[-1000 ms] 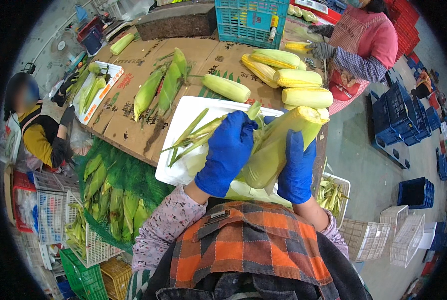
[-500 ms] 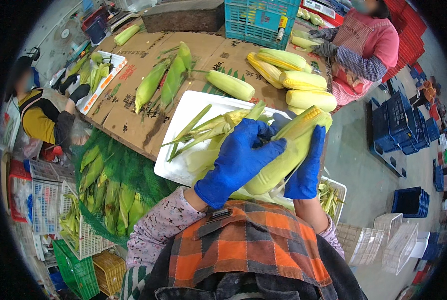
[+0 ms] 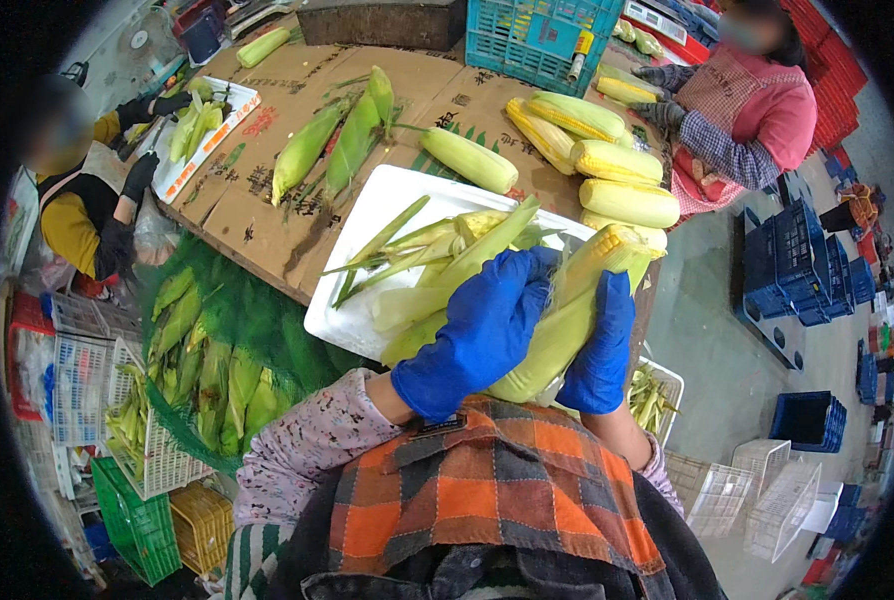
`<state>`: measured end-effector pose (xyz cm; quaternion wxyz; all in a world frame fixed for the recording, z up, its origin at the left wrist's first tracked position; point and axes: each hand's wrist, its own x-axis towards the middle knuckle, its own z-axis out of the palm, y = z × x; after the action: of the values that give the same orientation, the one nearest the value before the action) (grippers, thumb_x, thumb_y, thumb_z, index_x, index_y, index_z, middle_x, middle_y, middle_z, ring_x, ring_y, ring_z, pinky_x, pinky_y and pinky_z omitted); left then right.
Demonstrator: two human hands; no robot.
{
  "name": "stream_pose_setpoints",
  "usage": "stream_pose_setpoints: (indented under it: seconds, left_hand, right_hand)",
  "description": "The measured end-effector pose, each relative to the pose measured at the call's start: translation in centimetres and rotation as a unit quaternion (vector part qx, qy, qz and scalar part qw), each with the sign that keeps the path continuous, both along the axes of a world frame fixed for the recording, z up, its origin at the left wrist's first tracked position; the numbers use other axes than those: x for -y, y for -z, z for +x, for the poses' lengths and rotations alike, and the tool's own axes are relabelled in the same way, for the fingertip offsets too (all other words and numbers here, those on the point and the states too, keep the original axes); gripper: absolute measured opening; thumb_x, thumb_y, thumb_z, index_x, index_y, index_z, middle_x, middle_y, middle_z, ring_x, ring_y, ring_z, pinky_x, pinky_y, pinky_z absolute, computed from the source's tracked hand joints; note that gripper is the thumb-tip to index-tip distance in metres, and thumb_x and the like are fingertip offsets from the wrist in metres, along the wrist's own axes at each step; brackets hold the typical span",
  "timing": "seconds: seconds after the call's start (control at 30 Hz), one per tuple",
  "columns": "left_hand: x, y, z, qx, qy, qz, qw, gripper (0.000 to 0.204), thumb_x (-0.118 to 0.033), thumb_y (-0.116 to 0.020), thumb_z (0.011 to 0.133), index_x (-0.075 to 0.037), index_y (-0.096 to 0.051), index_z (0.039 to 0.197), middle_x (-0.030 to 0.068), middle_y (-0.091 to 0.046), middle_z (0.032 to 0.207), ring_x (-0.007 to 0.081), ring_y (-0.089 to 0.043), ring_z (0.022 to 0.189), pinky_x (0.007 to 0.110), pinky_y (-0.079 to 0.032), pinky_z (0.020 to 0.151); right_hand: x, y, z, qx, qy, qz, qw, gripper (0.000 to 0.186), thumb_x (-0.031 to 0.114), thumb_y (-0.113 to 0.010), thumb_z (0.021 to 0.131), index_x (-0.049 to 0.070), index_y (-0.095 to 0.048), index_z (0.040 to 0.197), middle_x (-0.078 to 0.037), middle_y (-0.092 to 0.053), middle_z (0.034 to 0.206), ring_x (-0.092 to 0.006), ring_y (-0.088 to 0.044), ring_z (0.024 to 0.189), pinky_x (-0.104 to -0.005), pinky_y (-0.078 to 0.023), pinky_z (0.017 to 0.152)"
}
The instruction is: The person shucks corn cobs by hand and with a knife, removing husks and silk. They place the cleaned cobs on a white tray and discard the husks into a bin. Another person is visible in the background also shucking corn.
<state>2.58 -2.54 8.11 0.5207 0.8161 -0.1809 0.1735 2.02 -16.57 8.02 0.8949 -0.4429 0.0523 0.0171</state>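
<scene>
A partly husked ear of corn (image 3: 552,345) slants in front of my chest, its yellow kernels bare at the upper end. My right hand (image 3: 603,345), in a blue glove, grips it from the right side. Gloved in blue too, my left hand (image 3: 482,335) is closed at the ear's left side on husk, with fine silk strands showing by the fingers; exactly how much it holds is hidden. Beneath and beyond my hands lies a white foam tray (image 3: 352,262) with torn green husks (image 3: 457,265) in it.
Several peeled ears (image 3: 622,163) lie at the table's right. Unpeeled ears (image 3: 352,150) rest on the cardboard-covered table (image 3: 252,215). A teal crate (image 3: 527,40) stands behind. Green netting (image 3: 287,335) with unhusked corn is at left. Co-workers stand left (image 3: 77,215) and right (image 3: 747,110).
My left hand has drawn slightly lower at the ear, and more yellow kernels show at its upper end. The left co-worker's hands have moved onto the tray there. The view has shifted a little.
</scene>
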Motion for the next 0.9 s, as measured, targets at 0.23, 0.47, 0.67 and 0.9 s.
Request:
stream_pose_setpoints:
  seconds: [0.23, 0.47, 0.67, 0.9]
  left_hand:
    - [-1.8, -0.4, -1.5, 0.005, 0.052, -0.035, 0.998, 0.029, -0.004, -0.057, 0.093, 0.003, -0.056, 0.121, 0.0216, -0.062, 0.109, 0.0352, -0.062, 0.097, 0.039, -0.050, 0.083]
    - [-2.9, -2.0, -3.3, -0.013, 0.164, 0.073, 0.984, 0.010, -0.005, -0.061, 0.087, 0.000, -0.057, 0.095, 0.0198, -0.059, 0.117, 0.0336, -0.058, 0.108, 0.036, -0.047, 0.091]
    - [-2.0, 0.1, -2.6, -0.080, 0.152, -0.196, 0.966, 0.031, -0.008, -0.054, 0.098, 0.002, -0.048, 0.128, 0.0101, -0.056, 0.121, 0.0205, -0.055, 0.108, 0.032, -0.047, 0.091]
    - [-4.7, 1.9, -4.5, -0.217, 0.233, -0.288, 0.903, 0.032, -0.009, -0.051, 0.100, 0.002, -0.045, 0.129, 0.0048, -0.053, 0.101, 0.0108, -0.047, 0.074, 0.029, -0.048, 0.075]
  right_hand:
    - [-0.6, -0.2, 0.1, 0.022, -0.032, -0.025, 0.999, 0.042, 0.029, -0.056, 0.099, 0.004, -0.050, 0.133, -0.007, -0.061, 0.119, -0.0170, -0.061, 0.103, -0.0312, -0.051, 0.089]
    - [1.9, 1.8, 3.3, -0.065, -0.058, 0.110, 0.990, 0.070, 0.061, -0.046, 0.095, 0.002, -0.050, 0.132, -0.017, -0.065, 0.112, -0.0264, -0.064, 0.101, -0.0390, -0.053, 0.091]
    - [0.9, 0.3, 2.2, -0.076, -0.126, 0.223, 0.964, 0.075, 0.064, -0.046, 0.093, 0.001, -0.048, 0.133, -0.016, -0.062, 0.118, -0.0263, -0.062, 0.102, -0.0399, -0.050, 0.096]
    - [4.1, 1.4, 6.0, -0.040, 0.034, 0.076, 0.996, 0.066, 0.058, -0.054, 0.092, 0.004, -0.050, 0.131, -0.015, -0.068, 0.106, -0.0244, -0.066, 0.090, -0.0368, -0.055, 0.083]
